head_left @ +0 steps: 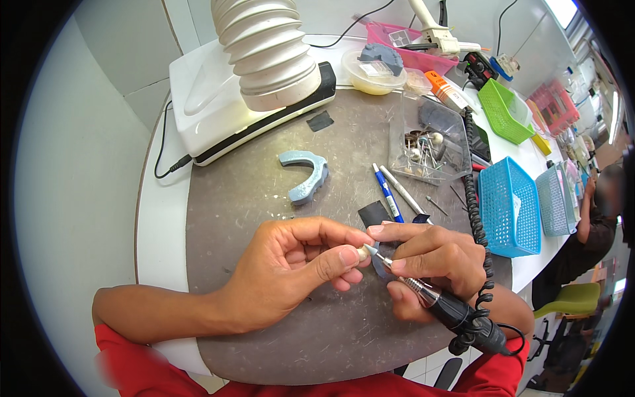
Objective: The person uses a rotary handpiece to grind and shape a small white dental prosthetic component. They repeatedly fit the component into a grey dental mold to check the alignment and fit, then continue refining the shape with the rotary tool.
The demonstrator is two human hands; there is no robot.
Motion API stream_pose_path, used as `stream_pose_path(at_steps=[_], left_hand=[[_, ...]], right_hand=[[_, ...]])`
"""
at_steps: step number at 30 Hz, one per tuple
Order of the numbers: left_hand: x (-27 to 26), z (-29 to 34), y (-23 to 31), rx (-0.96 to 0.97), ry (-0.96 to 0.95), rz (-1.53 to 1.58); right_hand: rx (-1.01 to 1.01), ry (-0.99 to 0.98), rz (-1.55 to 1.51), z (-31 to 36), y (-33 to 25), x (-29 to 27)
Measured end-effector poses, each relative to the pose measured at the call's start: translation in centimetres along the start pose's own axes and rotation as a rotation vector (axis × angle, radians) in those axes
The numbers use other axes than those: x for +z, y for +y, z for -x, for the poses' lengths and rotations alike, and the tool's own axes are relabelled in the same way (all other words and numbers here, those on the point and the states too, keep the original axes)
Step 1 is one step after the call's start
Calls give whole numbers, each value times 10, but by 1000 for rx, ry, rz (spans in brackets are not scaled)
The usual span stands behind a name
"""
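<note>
"Cream-coloured, that small piece (pixel 363 253): where is it?"

"Pinched between the thumb and fingers of the left hand (pixel 297 268), above the middle of the worktop (pixel 264 357). The right hand (pixel 440 259) holds a rotary handpiece (pixel 433 301) like a pen, its grey pointed tip (pixel 372 250) aimed left."

"Why are the hands so close?"

"Probably to steady piece and tip against each other. Fingers hide much of the piece, so I can't say whether the tip touches it."

"And the surface?"

"Brown-grey and scratched, with a blue-grey arch-shaped model (pixel 323 177) lying farther off, left of the hands. Beyond it a ribbed white hose (pixel 268 56) hangs, perhaps to draw off dust. At right, a clear box (pixel 397 155) and a blue basket (pixel 510 212) seem placed for easy reach. Far right, another person (pixel 585 241) is by a green seat (pixel 570 299)."
</note>
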State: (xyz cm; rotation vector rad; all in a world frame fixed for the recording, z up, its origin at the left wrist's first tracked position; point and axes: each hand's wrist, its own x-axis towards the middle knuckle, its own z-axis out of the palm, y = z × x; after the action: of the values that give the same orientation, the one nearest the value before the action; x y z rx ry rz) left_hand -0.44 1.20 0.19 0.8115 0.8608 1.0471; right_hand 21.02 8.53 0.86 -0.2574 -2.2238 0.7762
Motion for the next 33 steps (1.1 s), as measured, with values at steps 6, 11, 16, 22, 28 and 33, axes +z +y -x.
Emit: stream_pose_path(at_steps=[6, 11, 16, 22, 28, 33], left_hand=[[0, 0, 0, 1, 6, 5], [1, 0, 1, -1, 1, -1], [1, 0, 2, -6, 6, -9], [0, 0, 0, -1, -3, -1], [-1, 0, 0, -5, 0, 10], [0, 0, 1, -25, 5, 35]], right_hand=[[-4, 17, -4, 0, 1, 1], [7, 38, 13, 1, 1, 2], [6, 79, -7, 2, 4, 3], [-6, 39, 21, 1, 1, 2], [-6, 19, 16, -1, 1, 1], [2, 40, 20, 2, 2, 2]])
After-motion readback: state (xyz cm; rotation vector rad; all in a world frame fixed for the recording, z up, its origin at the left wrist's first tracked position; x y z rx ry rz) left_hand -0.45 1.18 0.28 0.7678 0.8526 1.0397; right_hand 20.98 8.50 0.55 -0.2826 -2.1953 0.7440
